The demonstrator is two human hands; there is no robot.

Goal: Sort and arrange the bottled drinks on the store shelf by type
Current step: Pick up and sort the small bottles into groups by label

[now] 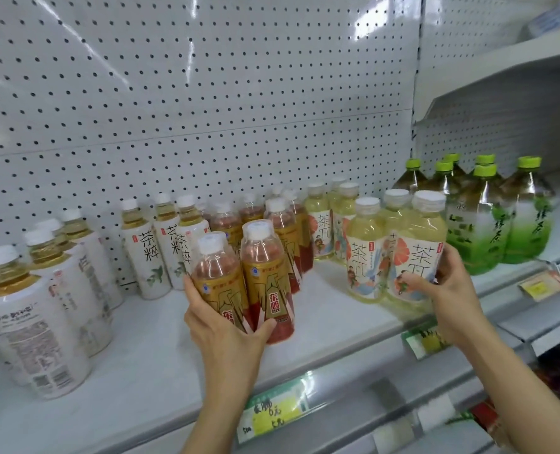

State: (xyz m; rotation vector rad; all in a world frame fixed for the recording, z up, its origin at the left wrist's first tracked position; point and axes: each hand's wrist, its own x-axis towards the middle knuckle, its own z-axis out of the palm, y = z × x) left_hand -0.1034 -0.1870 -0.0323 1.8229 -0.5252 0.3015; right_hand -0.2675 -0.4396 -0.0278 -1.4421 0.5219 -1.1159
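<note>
While my left hand (229, 326) wraps around the lower bodies of two red drink bottles (239, 286) with gold labels, fingers behind the left one and thumb curled under the right one, both stand side by side near the middle of the shelf (321, 316), a little back from its front edge. Each gold label carries red characters reading 东鹏, and more bottles of the same kind (288, 231) line up behind them toward the pegboard back panel (206, 93); I cannot count that row surely. My right hand (449, 286) grips the front right pale yellow tea bottle (418, 247), thumb across its illustrated label and fingers round its right side, close to the shelf's front edge. Its label shows a large 茶 character with an orange fruit slice. I count about six of these pale yellow bottles (367, 250) in all. Toward the shelf's right end stand six larger green tea bottles (481, 221) with lime caps. Left of the red ones, against the back panel, stand three white-labelled bottles (149, 250) marked 茶粹, and at the left end a cluster of larger white-labelled bottles (39, 326), their writing too blurred to read. Green and yellow price tags (273, 412) sit on the shelf's front rail.
</note>
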